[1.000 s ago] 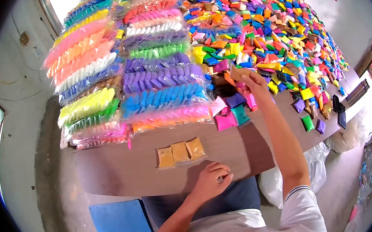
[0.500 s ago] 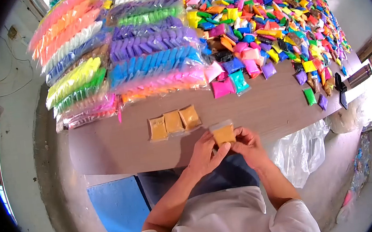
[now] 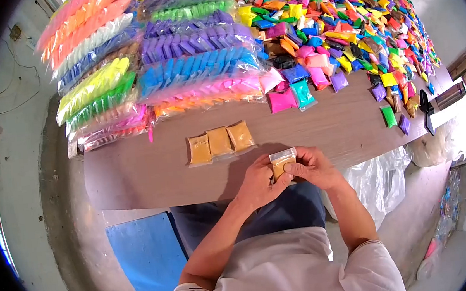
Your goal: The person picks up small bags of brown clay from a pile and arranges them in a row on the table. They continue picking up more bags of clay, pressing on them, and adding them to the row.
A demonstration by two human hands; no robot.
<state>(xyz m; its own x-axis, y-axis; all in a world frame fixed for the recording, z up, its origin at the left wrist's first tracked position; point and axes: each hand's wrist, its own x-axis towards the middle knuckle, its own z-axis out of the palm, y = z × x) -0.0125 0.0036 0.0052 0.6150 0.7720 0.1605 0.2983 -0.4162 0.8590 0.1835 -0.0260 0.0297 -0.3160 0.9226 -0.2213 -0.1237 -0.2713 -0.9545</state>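
Note:
Between both hands, just above the table's front edge, is a small clear packet of tan clay-like material (image 3: 283,166). My left hand (image 3: 260,183) grips its left side, thumb near the lower edge. My right hand (image 3: 315,167) closes on the right side, its thumb lying across the front of the packet. The fingers behind the packet are hidden. Further left, three similar tan packets (image 3: 220,141) lie side by side on the brown table (image 3: 152,176), touching or slightly overlapping.
Long clear bags of colour-sorted packets (image 3: 195,42) are stacked at the back left. A big heap of loose mixed-colour packets (image 3: 339,23) spreads over the back right. A black stand-like object (image 3: 427,113) is at the right edge. A blue chair (image 3: 145,252) stands at lower left.
My right thumb has moved from the packet's lower edge onto its front. The packet has been drawn slightly down in my hands. The view has shifted slightly.

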